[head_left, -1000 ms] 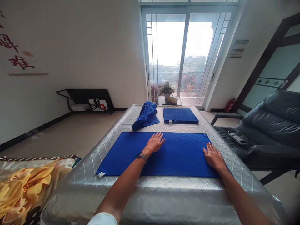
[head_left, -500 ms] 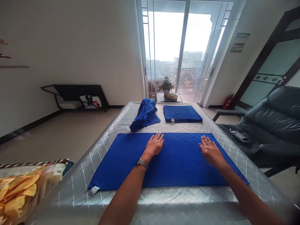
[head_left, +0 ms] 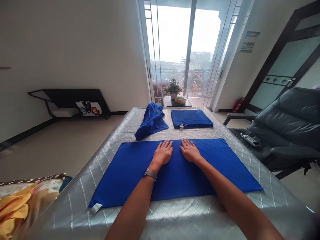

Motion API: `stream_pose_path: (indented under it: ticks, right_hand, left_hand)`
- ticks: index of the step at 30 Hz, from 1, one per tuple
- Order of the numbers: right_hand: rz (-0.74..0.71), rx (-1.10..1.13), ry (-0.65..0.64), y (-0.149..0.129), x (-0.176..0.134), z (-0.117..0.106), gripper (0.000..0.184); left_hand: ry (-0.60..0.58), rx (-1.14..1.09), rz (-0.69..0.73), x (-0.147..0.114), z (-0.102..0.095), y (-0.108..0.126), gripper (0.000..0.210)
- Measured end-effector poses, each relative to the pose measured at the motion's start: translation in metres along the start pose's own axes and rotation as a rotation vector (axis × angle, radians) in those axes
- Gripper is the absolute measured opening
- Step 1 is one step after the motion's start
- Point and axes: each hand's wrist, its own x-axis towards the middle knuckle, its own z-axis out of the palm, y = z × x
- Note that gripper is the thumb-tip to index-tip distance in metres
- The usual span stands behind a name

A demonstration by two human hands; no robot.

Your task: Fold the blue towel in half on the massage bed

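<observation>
The quilted silver desk (head_left: 183, 216) bears a flat blue cloth (head_left: 178, 180) toward its near edge, a crumpled blue cloth (head_left: 151, 122) near the far left corner and a folded blue stack (head_left: 192, 118) near the far right corner.

We can read nothing: the print on the wall notice (head_left: 248, 42), both cloth tags (head_left: 96, 208) and the bag (head_left: 88, 111) is too small.

On the left wrist (head_left: 155, 165) is worn a band (head_left: 150, 174), grey and a little shiny, flat, rather narrow. It seems to be of woven metal, perhaps a watch strap, but it is too small to be sure. The forearms (head_left: 135, 208) are bare, as far as they show.
</observation>
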Motion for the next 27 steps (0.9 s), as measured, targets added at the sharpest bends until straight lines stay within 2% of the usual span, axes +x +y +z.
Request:
stream_pose_path:
  ticks: [3, 9, 11, 13, 15, 17, 19, 24, 27]
  right_hand:
    - [0.099, -0.051, -0.008, 0.053, -0.012, -0.008, 0.067]
    - [0.39, -0.106, 0.031, 0.18, -0.043, -0.022, 0.067]
    - [0.452, -0.095, 0.038, 0.208, -0.051, -0.027, 0.067]
    - [0.481, -0.11, 0.028, 0.219, -0.056, -0.032, 0.067]
    - [0.491, -0.166, 0.036, 0.21, -0.057, -0.038, 0.066]
    - [0.464, -0.227, 0.087, 0.181, -0.054, -0.042, 0.064]
    - [0.367, -0.238, 0.153, 0.136, -0.047, -0.04, 0.062]
    - [0.011, -0.067, 0.123, 0.008, -0.023, -0.018, 0.063]
    - [-0.036, -0.009, 0.083, -0.035, -0.009, -0.005, 0.065]
  left_hand:
    - [-0.008, -0.014, -0.009, 0.0, -0.002, 0.001, 0.059]
    - [-0.028, -0.023, -0.022, -0.001, -0.006, 0.004, 0.058]
    - [-0.026, -0.024, -0.021, -0.001, -0.007, 0.004, 0.058]
    - [-0.019, -0.027, -0.02, -0.001, -0.008, 0.005, 0.057]
    - [-0.015, -0.031, -0.019, -0.001, -0.008, 0.006, 0.057]
    - [-0.013, -0.036, -0.021, -0.001, -0.008, 0.006, 0.057]
    - [-0.007, -0.039, -0.023, -0.001, -0.008, 0.007, 0.057]
    - [-0.006, -0.038, -0.029, -0.001, -0.008, 0.006, 0.057]
    - [-0.011, -0.031, -0.025, -0.001, -0.008, 0.005, 0.057]
